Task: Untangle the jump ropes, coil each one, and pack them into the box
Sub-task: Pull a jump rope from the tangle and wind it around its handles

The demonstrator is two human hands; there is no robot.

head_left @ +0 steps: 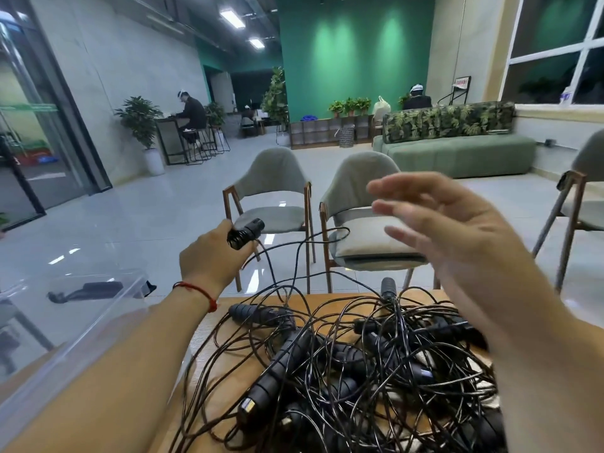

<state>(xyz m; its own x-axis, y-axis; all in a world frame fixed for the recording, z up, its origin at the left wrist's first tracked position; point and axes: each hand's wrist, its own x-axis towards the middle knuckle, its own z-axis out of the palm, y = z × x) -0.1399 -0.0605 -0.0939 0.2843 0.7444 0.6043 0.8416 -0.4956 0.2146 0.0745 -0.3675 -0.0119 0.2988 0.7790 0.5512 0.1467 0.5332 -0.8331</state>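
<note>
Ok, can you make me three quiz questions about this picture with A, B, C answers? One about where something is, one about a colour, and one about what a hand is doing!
1. Where is the clear box?
A. left of the rope tangle
B. on a chair
C. on the sofa

2. What colour are the tangled jump ropes?
A. red
B. black
C. yellow

3. What is the right hand doing?
A. gripping a handle
B. raised and open, holding nothing
C. pressing on the box

Answers:
1 A, the box sits to the left, beside the tangle.
2 B, the cords all look black.
3 B, the right hand hovers open above the tangle; it is the left hand that grips a handle.
</note>
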